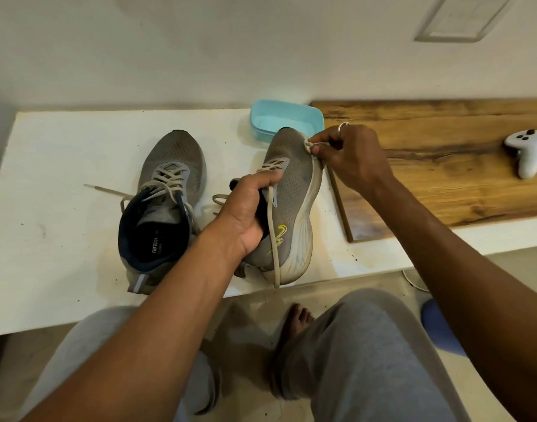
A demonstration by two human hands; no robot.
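**Holding the shoe and pinching its lace**

My left grip (pixel 246 208) is closed around the grey shoe (pixel 294 184). The fingers curl into its opening near the tongue, and the thumb lies on the outside. The shoe rests on the white counter (pixel 63 208), tilted on its side, with the pale sole turned to the right and the heel near the front edge.

My right grip (pixel 349 156) pinches the knotted lace (pixel 308 145) between thumb and fingertips, just beside the toe of the shoe.

The second shoe (pixel 167 190) stands upright to the left, near the first. A blue tub (pixel 287 117) is behind the toe. At the right, a white controller (pixel 527 153) lies on a wooden board (pixel 443 166).
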